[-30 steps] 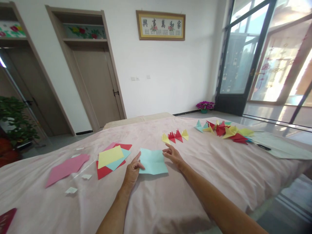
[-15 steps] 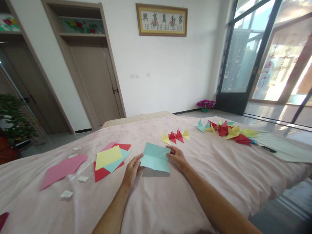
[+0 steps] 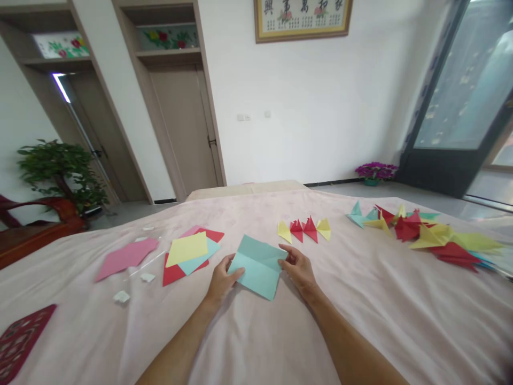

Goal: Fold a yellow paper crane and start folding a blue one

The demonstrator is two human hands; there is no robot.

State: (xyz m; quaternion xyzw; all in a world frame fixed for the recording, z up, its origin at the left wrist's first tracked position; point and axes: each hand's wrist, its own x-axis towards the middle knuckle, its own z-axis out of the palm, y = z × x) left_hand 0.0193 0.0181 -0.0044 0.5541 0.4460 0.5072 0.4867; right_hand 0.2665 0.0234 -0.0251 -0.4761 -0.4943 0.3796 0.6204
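Light-blue paper sheet (image 3: 256,270): held between the two hands, above the pink cloth (image 3: 256,342), in front of the person. Sheet opened out, with a crease running across it; the far part looks darker than the near part. Cannot tell whether its near corner touches the cloth.

Left hand (image 3: 220,277): grip closed to the paper's thickness on the left edge, thumb lying on the upper face, fingers partly hidden beneath. Right hand (image 3: 300,270): thumb and index finger pinched at the right edge, the paper between them.

Surroundings: beyond the sheet and to its right, a row of four folded papers (image 3: 310,230), yellow at both ends, two red between. Farther right, a heap of folded papers (image 3: 406,227) in red, yellow and blue. Left of the left hand, overlapping flat sheets (image 3: 187,249), yellow uppermost; past these, pink paper (image 3: 126,259) near white scraps (image 3: 121,297).
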